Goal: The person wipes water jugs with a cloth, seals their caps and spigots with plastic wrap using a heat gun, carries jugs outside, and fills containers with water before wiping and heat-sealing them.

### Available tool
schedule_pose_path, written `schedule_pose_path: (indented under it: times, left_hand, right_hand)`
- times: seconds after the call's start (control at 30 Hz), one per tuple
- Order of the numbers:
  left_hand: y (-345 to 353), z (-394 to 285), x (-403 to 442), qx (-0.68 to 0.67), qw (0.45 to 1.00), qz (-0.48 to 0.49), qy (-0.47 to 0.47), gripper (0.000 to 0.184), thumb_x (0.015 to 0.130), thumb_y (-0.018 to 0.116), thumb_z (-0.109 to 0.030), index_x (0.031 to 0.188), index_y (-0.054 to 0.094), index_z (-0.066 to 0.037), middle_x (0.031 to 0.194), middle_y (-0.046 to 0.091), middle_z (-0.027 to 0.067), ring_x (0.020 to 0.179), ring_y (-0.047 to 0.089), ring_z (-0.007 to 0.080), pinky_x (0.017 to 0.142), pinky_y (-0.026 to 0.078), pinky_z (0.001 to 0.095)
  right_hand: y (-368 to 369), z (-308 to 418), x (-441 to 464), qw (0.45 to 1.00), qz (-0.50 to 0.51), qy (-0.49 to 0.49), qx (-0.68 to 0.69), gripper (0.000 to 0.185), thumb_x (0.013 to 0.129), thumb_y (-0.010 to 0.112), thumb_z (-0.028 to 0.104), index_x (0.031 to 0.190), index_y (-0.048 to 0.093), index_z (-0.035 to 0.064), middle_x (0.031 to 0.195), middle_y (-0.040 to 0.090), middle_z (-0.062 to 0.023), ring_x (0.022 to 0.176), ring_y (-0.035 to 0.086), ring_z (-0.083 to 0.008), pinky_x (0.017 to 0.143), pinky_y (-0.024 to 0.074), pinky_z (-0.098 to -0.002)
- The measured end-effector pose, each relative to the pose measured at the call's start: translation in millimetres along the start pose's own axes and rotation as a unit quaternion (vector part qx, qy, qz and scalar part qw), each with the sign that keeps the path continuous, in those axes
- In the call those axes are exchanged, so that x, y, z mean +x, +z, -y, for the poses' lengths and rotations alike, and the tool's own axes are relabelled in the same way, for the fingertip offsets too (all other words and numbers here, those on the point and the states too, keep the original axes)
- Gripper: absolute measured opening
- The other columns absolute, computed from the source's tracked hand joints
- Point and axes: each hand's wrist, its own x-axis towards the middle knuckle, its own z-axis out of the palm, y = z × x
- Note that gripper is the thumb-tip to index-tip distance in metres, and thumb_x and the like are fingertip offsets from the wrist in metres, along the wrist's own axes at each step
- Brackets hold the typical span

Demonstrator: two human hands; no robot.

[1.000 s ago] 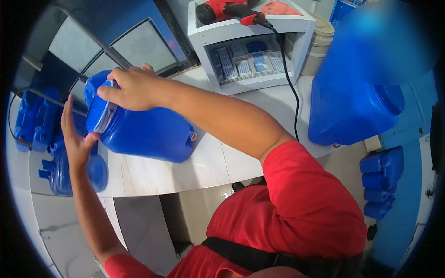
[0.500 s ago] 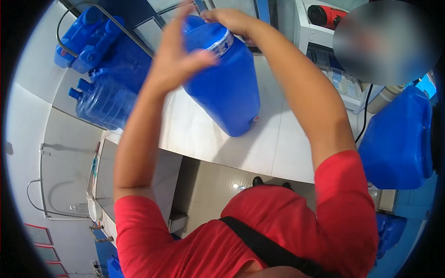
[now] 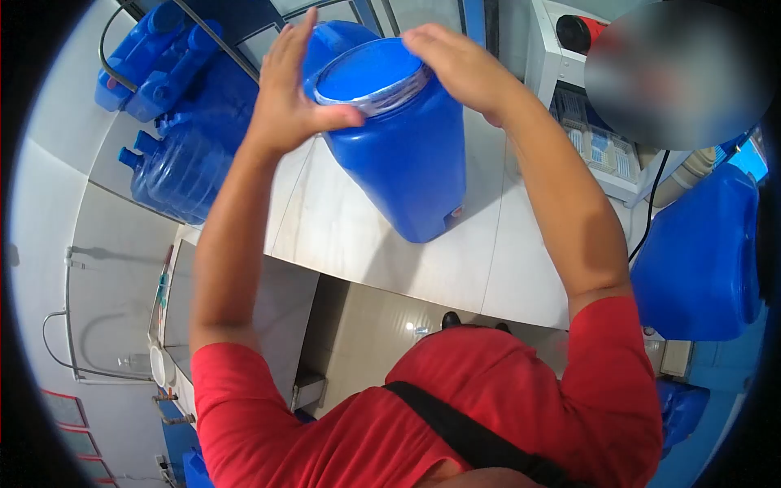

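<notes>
A tall blue water container (image 3: 407, 163) stands on the white tiled counter in front of me, with a round blue lid (image 3: 370, 71) on top. Around the lid's edge runs a clear, shiny, printed band (image 3: 394, 96). My left hand (image 3: 293, 106) is open at the lid's left side, fingers spread upward and the thumb reaching across the front of the band. On the other side, my right hand (image 3: 464, 69) has its fingers stretched out, the tips at the lid's right edge. Whether that hand's thumb touches the container is hidden.
Another blue container (image 3: 342, 37) stands right behind. Clear blue bottles (image 3: 183, 175) and blue jugs (image 3: 150, 61) are at the left. A big blue container (image 3: 700, 252) stands at the right, near a white shelf (image 3: 561, 65). The counter's front edge (image 3: 407, 291) faces me.
My right hand has come from the lid's far edge to its right edge. My left hand has moved slightly left, and the lid shows more fully. The band sits around the rim.
</notes>
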Motion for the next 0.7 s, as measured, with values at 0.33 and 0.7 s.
schedule_pose_path:
  times: [0.33, 0.7]
  left_hand:
    - [22, -1, 4, -0.276, 0.957, 0.052, -0.067, 0.132, 0.057, 0.082, -0.073, 0.155, 0.028, -0.003, 0.158, 0.032, 0.0176, 0.148, 0.027, 0.0317, 0.119, 0.023, 0.0432]
    - [49, 126, 45, 0.044, 0.992, 0.110, -0.045, 0.039, 0.081, 0.066, 0.000, 0.119, 0.061, -0.003, 0.106, 0.068, 0.0109, 0.102, 0.062, 0.0201, 0.095, 0.047, 0.0332]
  right_hand:
    - [22, -25, -4, 0.999, -0.025, -0.039, 0.026, 0.054, 0.104, 0.042, 0.043, 0.135, 0.055, 0.0020, 0.127, 0.063, -0.0161, 0.117, 0.060, -0.0259, 0.103, 0.0442, -0.0358]
    - [106, -156, -179, 0.821, -0.236, 0.279, 0.438, 0.082, 0.094, 0.057, 0.057, 0.148, 0.032, 0.0003, 0.140, 0.047, -0.0182, 0.127, 0.046, -0.0258, 0.109, 0.0356, -0.0418]
